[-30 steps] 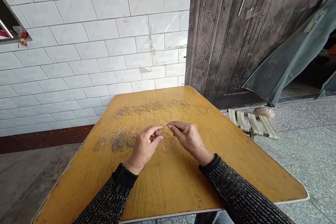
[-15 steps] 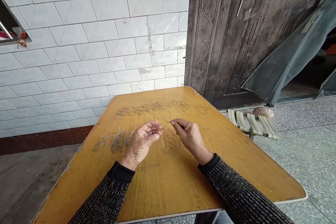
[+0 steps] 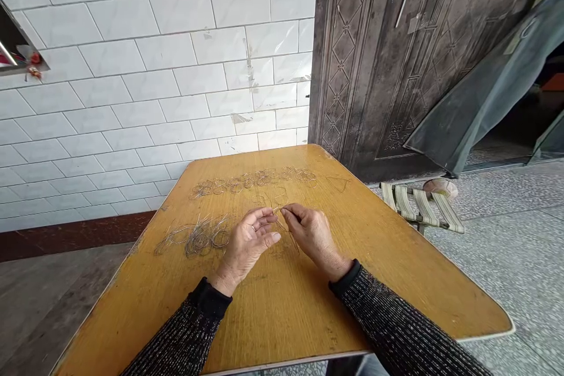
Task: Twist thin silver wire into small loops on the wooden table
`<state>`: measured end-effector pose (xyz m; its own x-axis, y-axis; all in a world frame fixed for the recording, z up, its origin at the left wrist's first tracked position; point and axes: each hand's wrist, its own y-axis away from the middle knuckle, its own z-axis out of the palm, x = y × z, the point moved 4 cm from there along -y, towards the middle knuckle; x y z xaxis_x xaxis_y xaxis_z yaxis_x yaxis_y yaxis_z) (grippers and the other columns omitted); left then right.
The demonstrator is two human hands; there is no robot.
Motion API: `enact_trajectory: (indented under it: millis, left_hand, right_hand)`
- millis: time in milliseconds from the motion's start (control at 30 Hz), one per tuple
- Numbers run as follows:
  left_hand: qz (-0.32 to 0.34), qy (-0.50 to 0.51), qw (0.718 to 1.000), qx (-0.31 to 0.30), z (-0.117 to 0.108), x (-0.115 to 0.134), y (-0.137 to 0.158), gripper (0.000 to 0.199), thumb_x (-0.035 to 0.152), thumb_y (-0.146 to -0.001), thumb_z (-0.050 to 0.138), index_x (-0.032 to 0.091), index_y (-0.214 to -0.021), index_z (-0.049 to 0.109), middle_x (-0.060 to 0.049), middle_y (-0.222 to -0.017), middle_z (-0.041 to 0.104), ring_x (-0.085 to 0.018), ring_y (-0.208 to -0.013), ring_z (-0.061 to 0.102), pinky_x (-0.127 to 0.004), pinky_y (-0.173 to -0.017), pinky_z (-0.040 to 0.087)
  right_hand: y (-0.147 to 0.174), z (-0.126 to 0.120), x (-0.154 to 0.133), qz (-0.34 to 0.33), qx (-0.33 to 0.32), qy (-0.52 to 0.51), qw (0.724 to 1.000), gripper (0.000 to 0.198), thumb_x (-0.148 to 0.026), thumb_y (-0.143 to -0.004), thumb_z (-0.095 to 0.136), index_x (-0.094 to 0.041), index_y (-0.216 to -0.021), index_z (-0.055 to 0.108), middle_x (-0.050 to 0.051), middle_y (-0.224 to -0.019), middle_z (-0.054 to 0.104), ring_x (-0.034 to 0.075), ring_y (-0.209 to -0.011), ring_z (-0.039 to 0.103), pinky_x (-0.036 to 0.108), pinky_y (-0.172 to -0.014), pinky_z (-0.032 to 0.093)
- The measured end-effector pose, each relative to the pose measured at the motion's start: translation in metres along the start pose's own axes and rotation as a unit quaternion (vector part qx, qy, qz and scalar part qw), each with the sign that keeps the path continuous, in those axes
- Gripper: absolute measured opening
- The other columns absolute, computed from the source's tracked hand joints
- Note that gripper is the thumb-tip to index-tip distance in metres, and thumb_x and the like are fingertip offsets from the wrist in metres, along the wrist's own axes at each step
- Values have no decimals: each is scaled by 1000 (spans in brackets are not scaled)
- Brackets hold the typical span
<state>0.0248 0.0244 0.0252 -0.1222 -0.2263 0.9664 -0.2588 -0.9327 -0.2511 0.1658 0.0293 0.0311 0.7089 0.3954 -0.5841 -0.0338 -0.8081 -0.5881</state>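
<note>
With our right hand (image 3: pixel 308 234) we pinch a thin, bent metal wire (image 3: pixel 277 210) above the yellow-brown wooden table (image 3: pixel 282 317); our left hand (image 3: pixel 247 244) is half open beside it. Grey coiled wires (image 3: pixel 198 242) lie at left.

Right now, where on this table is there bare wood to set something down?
The table is bare between the dark sleeves, and from the right hand to the table's right edge. It is crowded beside the left hand, with wire coils, and farther back, with a row of wire loops.
</note>
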Motion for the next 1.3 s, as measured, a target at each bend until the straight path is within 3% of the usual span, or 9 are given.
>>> enact_trajectory:
  millis: [167,300,400,567,700,867,1000,1167,1300]
  left_hand:
    - [61,-94,994,9,7,-1,4,50,24,-66,68,17,-111,50,-12,-117,51,-23,-108,49,-41,-95,36]
    - [77,-105,991,17,9,-3,5,49,24,-67,67,18,-112,47,-12,-118,50,-21,-106,50,-38,-92,39]
    - [54,-71,996,22,7,-5,4,44,24,-69,65,17,-108,47,-11,-113,53,-20,-101,52,-35,-87,42]
    - [-2,3,999,34,5,-7,2,32,23,-73,61,16,-103,51,-5,-88,62,-14,-83,57,-30,-80,43]
    - [-16,74,997,22,6,-6,2,35,21,-69,65,15,-101,54,-6,-90,63,-15,-87,56,-29,-81,41]
    - [-61,157,983,70,4,-12,0,25,17,-61,70,14,-84,60,-3,-83,63,-12,-77,57,-26,-75,42]
    - [-83,188,974,92,1,-11,-1,24,15,-59,70,12,-82,64,-6,-82,65,-12,-74,58,-25,-72,44]
    - [-61,117,985,113,-9,-5,-3,21,15,-62,66,12,-83,67,-7,-85,67,-13,-71,59,-24,-66,44]
    - [-5,-83,994,76,-14,0,-3,18,17,-71,56,14,-83,69,-3,-65,65,-10,-55,53,-23,-55,41]
  right_hand:
    - [3,3,-7,-20,-17,9,1000,26,-29,-84,42,-19,-74,64,1,-58,62,11,-51,54,19,-49,31]
    - [5,3,-10,-27,-22,-20,999,26,-28,-85,41,-19,-78,65,1,-59,63,11,-51,55,18,-50,33]
    - [7,5,-11,-41,-30,-33,998,26,-29,-85,42,-19,-82,65,2,-64,66,12,-55,58,18,-51,35]
    - [8,6,-13,-50,-32,-21,998,30,-31,-86,39,-19,-79,65,3,-60,64,12,-53,57,18,-49,33]
    - [8,7,-14,-55,-39,-14,998,30,-30,-88,37,-18,-80,64,2,-60,63,11,-51,56,18,-50,33]
    - [11,9,-18,-92,-53,19,994,26,-27,-87,39,-19,-80,63,3,-65,65,12,-57,57,18,-52,32]
    - [8,5,-15,-77,-41,36,996,29,-30,-88,38,-18,-77,61,1,-59,61,11,-52,54,19,-50,30]
    - [1,-5,-6,-49,-5,32,998,31,-30,-88,36,-17,-76,61,0,-55,57,10,-47,51,18,-49,29]
    - [-1,-8,-4,-46,19,20,999,32,-32,-88,36,-17,-78,62,1,-55,58,10,-48,52,18,-50,31]
